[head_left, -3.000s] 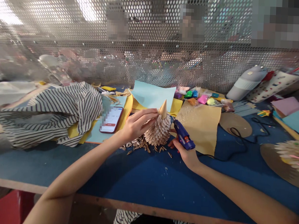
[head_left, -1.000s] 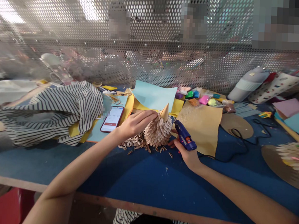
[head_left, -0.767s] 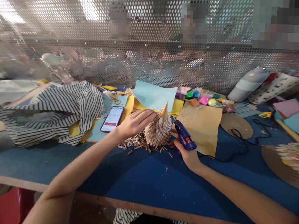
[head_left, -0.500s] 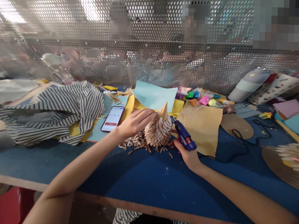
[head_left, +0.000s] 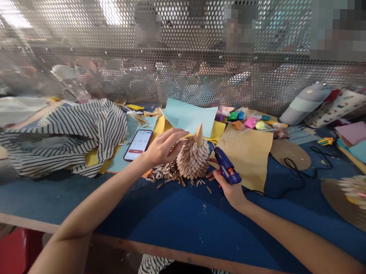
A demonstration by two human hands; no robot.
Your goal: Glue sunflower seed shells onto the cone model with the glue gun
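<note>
A cone (head_left: 193,159) covered in overlapping seed shells stands on the table, its bare tan tip (head_left: 199,135) showing. My left hand (head_left: 164,146) is at its upper left, with the fingers stretched out and nothing visible in them. Whether the fingertips touch the shells I cannot tell. In my right hand (head_left: 230,191) is a blue hot glue gun (head_left: 227,166), its nozzle aimed up and left beside the cone. Loose seed shells (head_left: 166,172) lie heaped below my left hand and around the cone's base.
Left of the heap lie a phone (head_left: 138,145) and a striped cloth (head_left: 106,129). Tan sheet (head_left: 255,156), cardboard disc (head_left: 291,155) and black cord (head_left: 302,180) lie right. Behind are clay packets (head_left: 250,122), a bottle (head_left: 304,104) and a perforated metal screen (head_left: 185,78).
My left hand has drawn back a little to the left from the cone's top. The cone's tip leans slightly further left. My right hand and the glue gun have hardly moved.
</note>
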